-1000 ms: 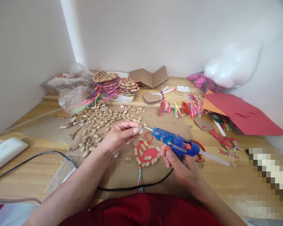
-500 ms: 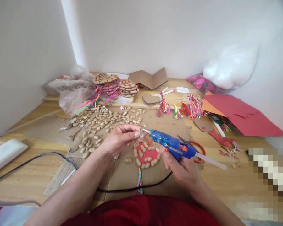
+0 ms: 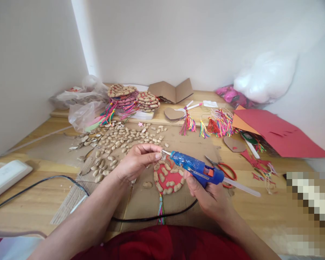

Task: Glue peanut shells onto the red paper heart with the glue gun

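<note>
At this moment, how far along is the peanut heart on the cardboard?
Done: peanuts ring the edge of the red heart, and its tassel is on. In hand: the left hand pinches a peanut shell at the nozzle of the glue gun gripped by the right hand. Left: the heart's red middle is bare; loose peanuts lie beyond.

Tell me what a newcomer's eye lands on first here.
The blue glue gun at centre, gripped in the right hand, with its nozzle at a peanut shell pinched in the left hand. Just below lies a red heart ringed with peanut shells, on the cardboard sheet. Behind the left hand, loose peanuts spread across the table.
</note>
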The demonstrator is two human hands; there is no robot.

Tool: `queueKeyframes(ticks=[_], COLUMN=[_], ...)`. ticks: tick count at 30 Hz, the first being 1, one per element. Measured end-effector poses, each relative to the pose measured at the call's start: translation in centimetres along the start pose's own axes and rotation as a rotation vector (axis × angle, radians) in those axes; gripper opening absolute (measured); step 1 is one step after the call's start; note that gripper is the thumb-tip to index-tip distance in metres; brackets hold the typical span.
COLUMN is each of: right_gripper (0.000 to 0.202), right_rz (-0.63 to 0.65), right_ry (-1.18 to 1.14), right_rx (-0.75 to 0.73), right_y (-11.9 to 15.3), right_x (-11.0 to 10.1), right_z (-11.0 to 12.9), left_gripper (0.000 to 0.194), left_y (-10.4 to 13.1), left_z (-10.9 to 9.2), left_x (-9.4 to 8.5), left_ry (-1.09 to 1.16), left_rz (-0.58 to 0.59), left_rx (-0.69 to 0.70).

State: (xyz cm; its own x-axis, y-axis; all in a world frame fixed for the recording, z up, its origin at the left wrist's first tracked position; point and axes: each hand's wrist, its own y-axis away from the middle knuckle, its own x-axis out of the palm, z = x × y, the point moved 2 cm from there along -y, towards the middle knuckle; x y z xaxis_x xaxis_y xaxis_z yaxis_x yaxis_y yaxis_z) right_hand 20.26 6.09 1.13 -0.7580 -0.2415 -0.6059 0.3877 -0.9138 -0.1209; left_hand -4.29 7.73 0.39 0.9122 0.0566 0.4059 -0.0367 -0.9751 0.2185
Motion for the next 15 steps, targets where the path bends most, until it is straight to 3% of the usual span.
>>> queueKeyframes(ticks=[15], right_gripper=[0.037], right_rz=[-0.011], right_ry=[-0.012], right_rx=[-0.006], right_y=[-0.04], right_x=[-0.02], right_z=[0.17], left_gripper=[0.038], left_y=[-0.06], left_z=[0.22], left_x=[-0.15], left_ry=[0.002], left_rz=[0.023], left_rx=[0.010])
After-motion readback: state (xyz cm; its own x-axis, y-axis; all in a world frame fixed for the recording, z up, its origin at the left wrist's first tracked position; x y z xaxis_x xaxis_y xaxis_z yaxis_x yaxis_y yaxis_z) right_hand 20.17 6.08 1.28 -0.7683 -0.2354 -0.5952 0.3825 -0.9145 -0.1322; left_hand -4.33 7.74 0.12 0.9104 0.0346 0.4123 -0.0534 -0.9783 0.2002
